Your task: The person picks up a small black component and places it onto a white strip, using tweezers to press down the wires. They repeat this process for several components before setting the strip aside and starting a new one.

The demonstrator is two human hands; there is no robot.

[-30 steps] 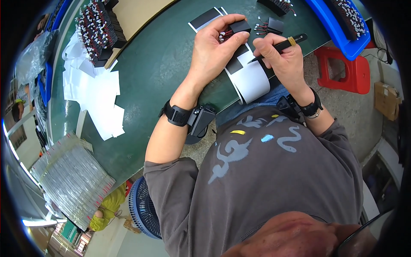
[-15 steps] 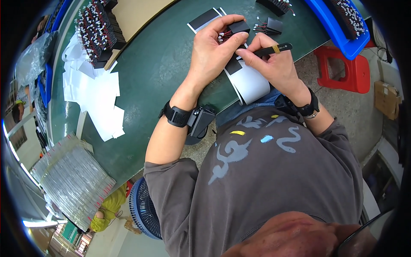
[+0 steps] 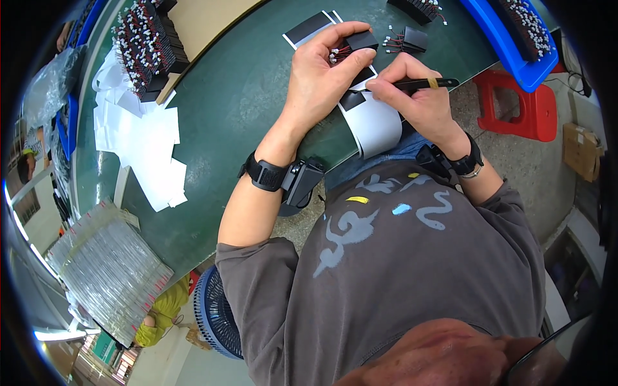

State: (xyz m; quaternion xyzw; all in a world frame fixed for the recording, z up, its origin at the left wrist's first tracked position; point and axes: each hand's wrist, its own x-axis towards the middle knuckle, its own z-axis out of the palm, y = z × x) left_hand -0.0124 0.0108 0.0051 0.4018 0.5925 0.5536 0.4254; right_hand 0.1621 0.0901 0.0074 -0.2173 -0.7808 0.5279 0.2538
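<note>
My left hand (image 3: 315, 80) is closed around a small black block (image 3: 362, 41) with red and black wires and white connectors, which looks like a battery pack. Pinched in my right hand (image 3: 421, 109) are black tweezers (image 3: 412, 84) with a tan band, pointing left toward the block. Below both hands a white sheet (image 3: 376, 128) curls over the table's near edge. A black patch (image 3: 352, 100) on that sheet lies near the tweezers' tip; the tip itself is mostly hidden by fingers. More black strips (image 3: 309, 29) on white backing lie beyond my left hand.
Similar wired blocks (image 3: 412, 40) sit just right of my hands. At the far right is a blue tray (image 3: 529, 77) of blocks, with a red stool (image 3: 518, 106) below. Leftward are stacked blocks (image 3: 168, 55), white paper sheets (image 3: 138, 151) and clear plastic trays (image 3: 112, 270).
My right hand has shifted slightly right, and the tweezers lie flatter. The black patch on the sheet now looks more bent. My left hand has hardly moved and keeps its hold.
</note>
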